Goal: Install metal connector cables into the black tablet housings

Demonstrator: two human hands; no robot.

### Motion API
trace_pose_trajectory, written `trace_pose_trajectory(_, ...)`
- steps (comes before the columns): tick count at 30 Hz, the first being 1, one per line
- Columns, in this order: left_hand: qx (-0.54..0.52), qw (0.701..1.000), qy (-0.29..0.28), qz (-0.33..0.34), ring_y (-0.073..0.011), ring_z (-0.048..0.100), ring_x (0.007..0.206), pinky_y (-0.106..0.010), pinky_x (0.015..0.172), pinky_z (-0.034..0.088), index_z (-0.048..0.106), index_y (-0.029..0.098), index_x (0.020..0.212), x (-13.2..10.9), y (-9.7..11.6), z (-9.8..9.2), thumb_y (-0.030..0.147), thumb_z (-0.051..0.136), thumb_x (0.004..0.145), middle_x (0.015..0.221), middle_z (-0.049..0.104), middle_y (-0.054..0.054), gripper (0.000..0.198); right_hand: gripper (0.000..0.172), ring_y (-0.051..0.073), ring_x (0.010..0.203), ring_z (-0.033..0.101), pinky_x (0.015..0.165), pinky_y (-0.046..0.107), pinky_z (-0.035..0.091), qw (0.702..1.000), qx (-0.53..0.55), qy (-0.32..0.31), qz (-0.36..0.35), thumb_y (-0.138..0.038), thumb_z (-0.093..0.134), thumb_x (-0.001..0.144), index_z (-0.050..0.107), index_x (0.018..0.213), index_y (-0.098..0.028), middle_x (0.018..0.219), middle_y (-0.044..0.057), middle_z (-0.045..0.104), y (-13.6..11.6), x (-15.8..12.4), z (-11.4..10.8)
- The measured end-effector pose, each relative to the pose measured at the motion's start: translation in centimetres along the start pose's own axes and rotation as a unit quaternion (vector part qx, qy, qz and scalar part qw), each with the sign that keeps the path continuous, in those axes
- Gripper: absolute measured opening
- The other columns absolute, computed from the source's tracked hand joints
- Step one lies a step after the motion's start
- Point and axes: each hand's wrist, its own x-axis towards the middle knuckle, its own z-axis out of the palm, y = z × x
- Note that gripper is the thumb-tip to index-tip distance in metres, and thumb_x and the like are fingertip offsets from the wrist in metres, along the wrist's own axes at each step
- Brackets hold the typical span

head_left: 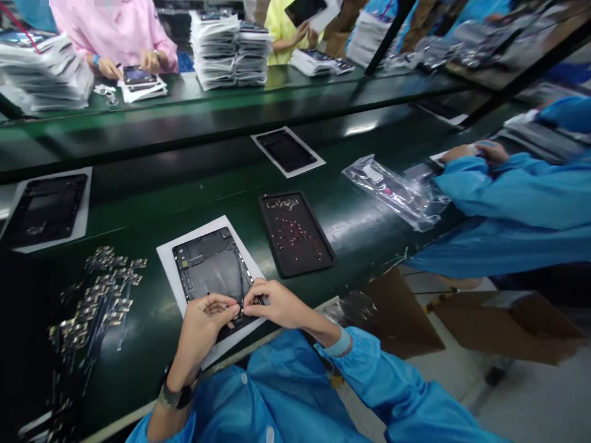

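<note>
Across from you, a tall two-column stack of white-wrapped flat pieces (215,55) stands on the raised green ledge (180,92), between a person in a pink smock (115,31) and one in a yellow smock (273,31). Nearer you, a black rectangular housing on a white sheet (286,149) lies on the glossy green bench (184,184). To your right, a crumpled clear plastic bag (392,197) lies near a co-worker's blue sleeve (517,184). Below that side, you have a brown cardboard box (484,317) on the pale floor (530,400).
</note>
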Motion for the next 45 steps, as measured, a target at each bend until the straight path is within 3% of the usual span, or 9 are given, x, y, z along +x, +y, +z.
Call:
trace_pose_trajectory(9, -0.022, 1.000, -0.007, -0.011, -0.0129, 0.059, 0.046, -0.021, 0.047, 0.047, 0.070, 0.013, 0.065, 0.2, -0.2, -0.2, 0.028, 0.082, 0.054, 0.051, 0.065, -0.003, 0.022, 0.003, 0.016, 0.078, 0.058, 0.075, 0.027, 0.043, 0.999, 0.023, -0.029, 0.004, -0.017, 0.070, 0.078, 0.073, 0.078, -0.017, 0.076, 0.001, 0.066, -0.1, 0.3, -0.2)
trace_pose_trajectory(28, -0.024, 0.999, -0.020, -0.015, -0.0142, 0.059, 0.047, -0.024, 0.050, 0.047, 0.066, 0.013, 0.064, 0.3, -0.8, 0.3, 0.029, 0.079, 0.057, 0.054, 0.066, -0.004, 0.021, 0.005, 0.016, 0.075, 0.056, 0.072, 0.027, 0.043, 0.999, 0.004, -0.030, 0.011, -0.019, 0.070, 0.077, 0.072, 0.073, -0.017, 0.073, 0.001, 0.062, 0.2, 0.4, -0.1)
trace_pose_trajectory(32, 0.084, 0.996, 0.003, 0.027, -0.0178, 0.062, 0.055, -0.026, 0.053, 0.045, 0.070, 0.016, 0.067, -0.6, -0.4, -0.5, 0.031, 0.074, 0.063, 0.059, 0.068, -0.005, 0.016, 0.007, 0.017, 0.077, 0.058, 0.073, 0.028, 0.045, 0.999, 0.010, -0.048, -0.004, -0.022, 0.069, 0.078, 0.073, 0.081, -0.017, 0.078, 0.003, 0.066, 0.1, 0.3, -0.5)
trace_pose_trajectory(36, 0.247, 0.959, 0.063, 0.122, -0.0220, 0.064, 0.068, -0.030, 0.068, 0.047, 0.074, 0.021, 0.069, -1.0, 0.7, -3.0, 0.029, 0.070, 0.071, 0.071, 0.073, -0.005, 0.009, 0.017, 0.019, 0.081, 0.061, 0.077, 0.032, 0.047, 1.000, -0.001, -0.022, 0.004, -0.029, 0.066, 0.082, 0.073, 0.094, -0.018, 0.092, 0.006, 0.071, -0.9, 0.2, -1.6)
trace_pose_trajectory(38, 0.309, 0.928, 0.108, 0.176, -0.0240, 0.064, 0.076, -0.032, 0.076, 0.046, 0.074, 0.023, 0.073, 0.3, 1.8, -4.5, 0.028, 0.068, 0.075, 0.079, 0.073, -0.006, 0.009, 0.021, 0.021, 0.086, 0.063, 0.082, 0.036, 0.047, 1.000, 0.004, -0.005, -0.013, -0.036, 0.060, 0.088, 0.072, 0.096, -0.020, 0.095, 0.007, 0.072, -2.5, -0.1, -2.5)
trace_pose_trajectory(41, 0.409, 0.863, 0.172, 0.241, -0.0278, 0.060, 0.096, -0.035, 0.088, 0.043, 0.072, 0.019, 0.092, 4.4, 4.0, -6.5, 0.024, 0.063, 0.080, 0.097, 0.071, -0.010, 0.016, 0.032, 0.024, 0.097, 0.063, 0.090, 0.041, 0.046, 0.996, 0.049, -0.031, -0.070, -0.049, 0.051, 0.092, 0.067, 0.110, -0.028, 0.096, 0.006, 0.073, -5.7, -2.1, -4.0)
trace_pose_trajectory(43, 0.470, 0.835, 0.163, 0.233, -0.0293, 0.057, 0.102, -0.037, 0.090, 0.041, 0.068, 0.016, 0.102, 8.0, 5.5, -7.3, 0.022, 0.064, 0.079, 0.103, 0.069, -0.013, 0.024, 0.041, 0.027, 0.103, 0.062, 0.090, 0.043, 0.045, 0.992, 0.056, -0.049, -0.101, -0.059, 0.052, 0.087, 0.063, 0.118, -0.034, 0.095, 0.006, 0.073, -7.3, -4.5, -4.8)
trace_pose_trajectory(45, 0.494, 0.832, 0.133, 0.217, -0.0282, 0.058, 0.093, -0.036, 0.085, 0.042, 0.068, 0.015, 0.100, 11.1, 6.7, -7.8, 0.021, 0.070, 0.075, 0.090, 0.070, -0.011, 0.025, 0.042, 0.029, 0.110, 0.060, 0.086, 0.043, 0.046, 0.993, 0.036, -0.017, -0.116, -0.065, 0.058, 0.078, 0.065, 0.112, -0.040, 0.094, 0.007, 0.072, -7.7, -7.2, -5.3)
